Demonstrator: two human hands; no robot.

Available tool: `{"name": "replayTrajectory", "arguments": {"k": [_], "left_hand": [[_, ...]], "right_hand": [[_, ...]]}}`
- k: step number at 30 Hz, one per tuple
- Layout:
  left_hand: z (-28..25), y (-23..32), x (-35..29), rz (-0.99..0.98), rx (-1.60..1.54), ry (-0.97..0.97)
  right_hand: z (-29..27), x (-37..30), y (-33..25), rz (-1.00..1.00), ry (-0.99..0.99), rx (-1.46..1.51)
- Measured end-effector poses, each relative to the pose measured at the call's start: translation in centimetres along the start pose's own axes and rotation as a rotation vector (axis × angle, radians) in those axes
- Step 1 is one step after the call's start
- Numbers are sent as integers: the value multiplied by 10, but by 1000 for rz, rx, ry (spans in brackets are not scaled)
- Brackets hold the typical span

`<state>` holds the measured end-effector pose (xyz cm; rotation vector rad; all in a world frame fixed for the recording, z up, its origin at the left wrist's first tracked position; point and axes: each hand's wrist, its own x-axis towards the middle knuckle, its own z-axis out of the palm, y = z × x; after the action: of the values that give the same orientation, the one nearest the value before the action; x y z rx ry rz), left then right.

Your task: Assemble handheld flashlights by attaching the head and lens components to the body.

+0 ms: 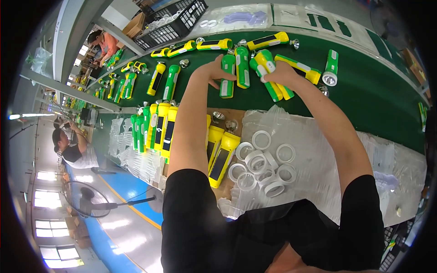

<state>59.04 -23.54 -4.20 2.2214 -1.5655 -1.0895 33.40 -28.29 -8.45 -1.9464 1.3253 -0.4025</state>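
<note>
Currently both hands reach over the green tabletop [378,104], upper middle of the frame. Left grip [214,71] curled about a green flashlight [227,82], thumb across its front; a second green flashlight [243,68] stands just beside it, toward the right of the frame. Right grip [281,75] closed round a flashlight pair [269,66], one green, one yellow, lying side by side at a slant; fingertips on the far side hidden. Along the top edge of the tabletop, a loose row of yellow flashlights [215,44]. Farther right, a lone green flashlight [331,66], its lens end toward the bottom of the frame. Lower middle: a heap of white rings [255,162] on a pale sheet [314,170], near yellow flashlights with dark panels [224,158]. More green and yellow flashlights packed left of the left forearm. Upper left: black crate [180,23]. Lower left: standing fan [86,200]. Two co-workers at the left side.
</note>
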Motion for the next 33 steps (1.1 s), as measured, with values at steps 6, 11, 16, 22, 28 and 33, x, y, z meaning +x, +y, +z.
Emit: {"name": "replayTrajectory", "arguments": {"k": [6, 11, 16, 22, 28, 33], "left_hand": [[-8, -20, 47, 142, 8, 412], [69, 30, 71, 1, 174, 477], [35, 21, 42, 107, -7, 507], [-79, -47, -67, 414, -164, 655], [-151, -231, -171, 17, -205, 633], [-117, -293, -187, -114, -231, 615]], "right_hand": [[18, 30, 11, -4, 26, 628], [11, 18, 0, 134, 96, 431], [14, 17, 3, 173, 12, 632], [8, -27, -53, 95, -84, 1059], [58, -69, -143, -62, -353, 1121], [95, -92, -192, 54, -469, 1192]]}}
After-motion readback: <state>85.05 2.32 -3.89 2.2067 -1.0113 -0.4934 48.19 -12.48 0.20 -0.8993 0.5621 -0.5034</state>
